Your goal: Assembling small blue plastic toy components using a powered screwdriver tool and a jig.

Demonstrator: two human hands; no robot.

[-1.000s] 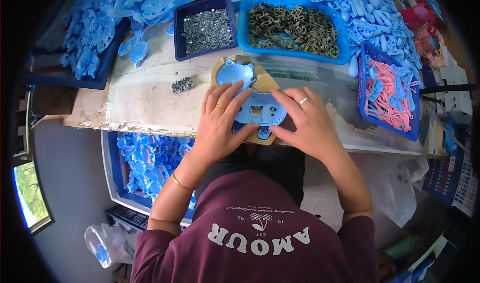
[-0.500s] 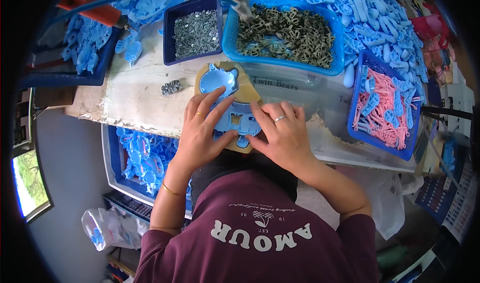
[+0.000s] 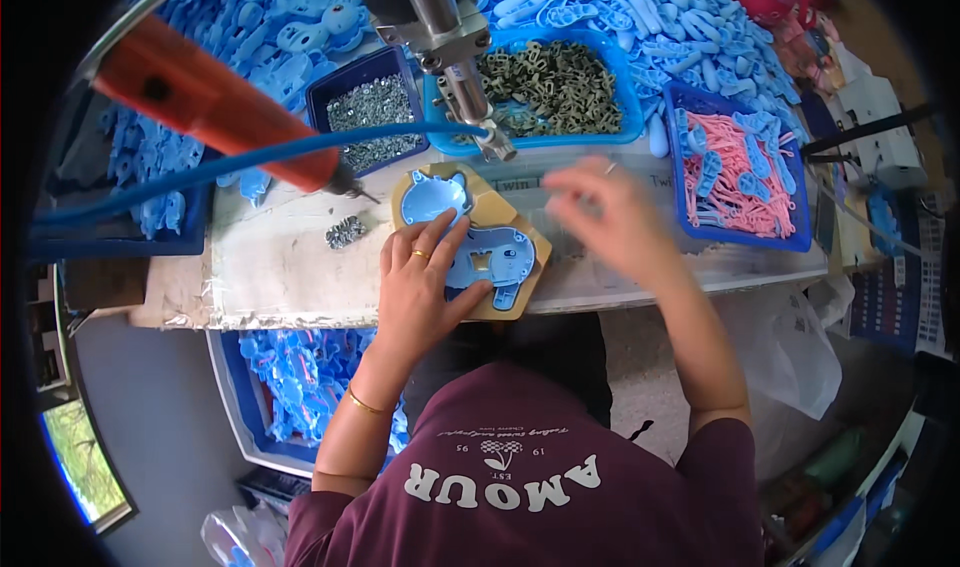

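Observation:
A light-blue plastic animal-shaped half shell point(image 3: 510, 254) lies hollow side up in a tan fixture block point(image 3: 490, 205) near the table's front edge. Its round, eared head part points away from me. My left hand point(image 3: 415, 277) rests on its left side, with fingers spread and the thumb on the lower body part. To the right of the fixture my right hand point(image 3: 615, 222) is raised over the table, its fingers smeared by motion. Whether it holds anything cannot be made out. A small pile of metal screws point(image 3: 346, 232) lies left of the fixture.
An orange electric screwdriver point(image 3: 215, 107) and a metal press head point(image 3: 465, 87) hang overhead. Behind the fixture stand a tray of small metal parts point(image 3: 375, 112) and a blue basket of bronze-coloured clips point(image 3: 550, 92). A basket of pink parts point(image 3: 735, 182) is at right; blue shells pile behind.
My right hand has left the shell and moved up and right. My left hand stays on the shell. The view has shifted, bringing the screwdriver and press head further into sight.

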